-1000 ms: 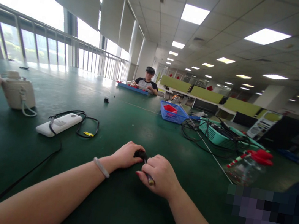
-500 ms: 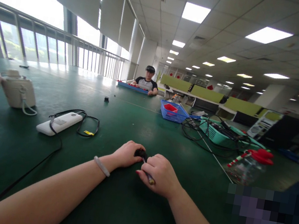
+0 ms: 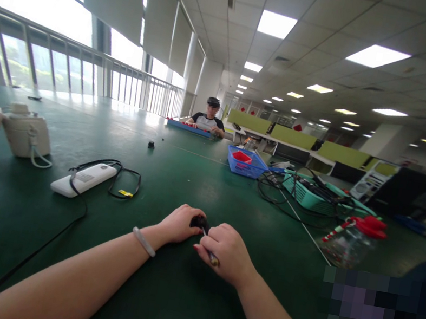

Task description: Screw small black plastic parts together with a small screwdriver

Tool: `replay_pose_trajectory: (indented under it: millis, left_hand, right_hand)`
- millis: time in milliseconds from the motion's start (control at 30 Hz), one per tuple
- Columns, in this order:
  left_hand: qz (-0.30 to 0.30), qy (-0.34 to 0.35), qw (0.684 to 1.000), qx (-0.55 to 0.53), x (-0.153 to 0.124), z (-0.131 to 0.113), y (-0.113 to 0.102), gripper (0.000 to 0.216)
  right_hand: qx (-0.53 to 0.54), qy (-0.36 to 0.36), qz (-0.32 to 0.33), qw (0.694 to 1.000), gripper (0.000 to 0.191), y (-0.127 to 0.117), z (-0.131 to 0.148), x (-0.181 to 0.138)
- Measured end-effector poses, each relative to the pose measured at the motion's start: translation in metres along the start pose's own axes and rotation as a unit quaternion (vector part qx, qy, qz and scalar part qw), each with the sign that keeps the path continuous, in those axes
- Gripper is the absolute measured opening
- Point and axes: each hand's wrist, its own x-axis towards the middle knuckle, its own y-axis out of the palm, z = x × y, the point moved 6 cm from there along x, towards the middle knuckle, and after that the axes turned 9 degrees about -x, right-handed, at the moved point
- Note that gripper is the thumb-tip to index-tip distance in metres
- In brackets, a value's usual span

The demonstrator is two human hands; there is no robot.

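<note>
My left hand (image 3: 180, 223), with a pale bangle (image 3: 144, 242) on the wrist, is closed around a small black rounded part (image 3: 198, 222) low over the green table. What kind of part it is does not show. Just to its right, my right hand (image 3: 227, 251) grips a slim tool that looks like a screwdriver (image 3: 214, 259). The handle's yellowish end sticks out below the fist, and its thin metal shaft points up-left at the black part. Fingers hide where the tip meets it.
Left on the table (image 3: 169, 174) lie a white power bank (image 3: 84, 179) with a black cable and a beige bottle (image 3: 26, 132). A blue basket (image 3: 248, 167), a green basket (image 3: 309, 194) with cables and a red-lidded jar (image 3: 353, 242) stand right. Another person (image 3: 207, 121) sits at the far end.
The view has tilted up slightly, so the scene sits a little lower. Both my hands keep their hold in nearly the same place; the far person's hand has lifted a little.
</note>
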Motion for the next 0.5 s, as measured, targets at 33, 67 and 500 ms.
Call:
replay_pose_trajectory:
  millis: [33, 67, 500]
  left_hand:
    - [-0.001, -0.002, 1.000, -0.002, 0.000, 0.000, 0.000, 0.041]
    - [-0.002, -0.004, 1.000, -0.003, 0.000, 0.000, 0.000, 0.042]
    - [0.003, -0.019, 1.000, 0.001, 0.001, 0.005, 0.002, 0.049]
  right_hand:
    - [-0.002, -0.002, -0.010, 1.000, 0.037, 0.000, 0.000, 0.000]
    - [-0.003, -0.002, -0.016, 1.000, 0.038, 0.000, 0.000, 0.000]
    - [0.023, 0.106, -0.009, 0.994, 0.025, 0.010, -0.021, -0.009]
